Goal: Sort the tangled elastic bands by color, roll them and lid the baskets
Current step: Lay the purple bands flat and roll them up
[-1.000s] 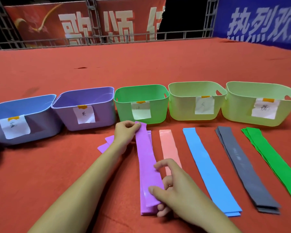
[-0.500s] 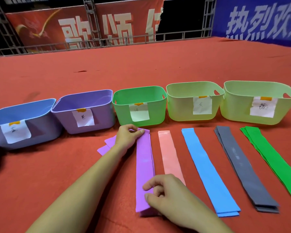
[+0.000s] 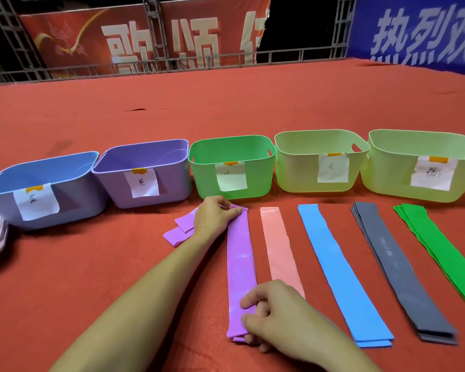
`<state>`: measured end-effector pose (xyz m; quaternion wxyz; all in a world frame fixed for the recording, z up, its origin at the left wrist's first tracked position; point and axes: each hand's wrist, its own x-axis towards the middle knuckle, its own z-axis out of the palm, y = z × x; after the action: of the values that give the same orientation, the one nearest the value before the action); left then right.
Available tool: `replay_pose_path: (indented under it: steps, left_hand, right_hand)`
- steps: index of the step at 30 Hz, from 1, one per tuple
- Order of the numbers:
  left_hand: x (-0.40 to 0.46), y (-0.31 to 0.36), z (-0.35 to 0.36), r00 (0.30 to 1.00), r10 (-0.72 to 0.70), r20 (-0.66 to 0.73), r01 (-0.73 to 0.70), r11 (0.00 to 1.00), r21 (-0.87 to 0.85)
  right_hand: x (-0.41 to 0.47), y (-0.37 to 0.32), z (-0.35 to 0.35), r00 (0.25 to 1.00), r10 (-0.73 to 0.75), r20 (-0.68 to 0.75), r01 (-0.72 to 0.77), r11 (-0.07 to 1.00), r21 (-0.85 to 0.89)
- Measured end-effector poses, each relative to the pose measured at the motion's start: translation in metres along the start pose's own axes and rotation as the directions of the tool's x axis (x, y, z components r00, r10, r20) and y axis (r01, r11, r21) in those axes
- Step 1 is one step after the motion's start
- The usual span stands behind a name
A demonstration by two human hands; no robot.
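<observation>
Red carpet (image 3: 91, 277), five labelled baskets in row. Left hand (image 3: 212, 216) pins purple band (image 3: 239, 264) far end; right hand (image 3: 269, 315) pinches near end. Sorting looks done; rolling due next, calling for tight even turns.

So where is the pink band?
In the head view the pink band lies flat on the red cloth just right of the purple band, with the blue band on its other side.

Your left hand (image 3: 212, 216) and right hand (image 3: 274, 315) are bare, both forearms uncovered to the frame's lower edge, with no sleeves, rings or watch showing.
</observation>
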<state>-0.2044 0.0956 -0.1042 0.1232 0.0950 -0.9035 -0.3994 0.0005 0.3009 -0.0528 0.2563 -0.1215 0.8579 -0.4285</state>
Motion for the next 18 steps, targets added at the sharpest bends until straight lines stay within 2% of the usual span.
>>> replay_pose_path:
  steps: [6, 13, 18]
  left_hand:
    - [-0.005, 0.004, 0.002, 0.996, 0.081, -0.034, -0.080, 0.996, 0.042]
    - [-0.006, 0.008, -0.002, 0.979, 0.180, -0.092, -0.165, 0.976, 0.143]
    - [-0.011, 0.006, -0.003, 0.984, 0.157, -0.087, -0.147, 0.983, 0.113]
  right_hand:
    - [-0.003, -0.002, 0.001, 0.999, 0.016, -0.035, -0.020, 0.993, -0.113]
    - [-0.004, -0.007, 0.003, 0.990, -0.064, -0.122, 0.015, 0.930, -0.366]
    - [0.001, -0.009, -0.002, 0.990, -0.061, -0.125, 0.015, 0.939, -0.344]
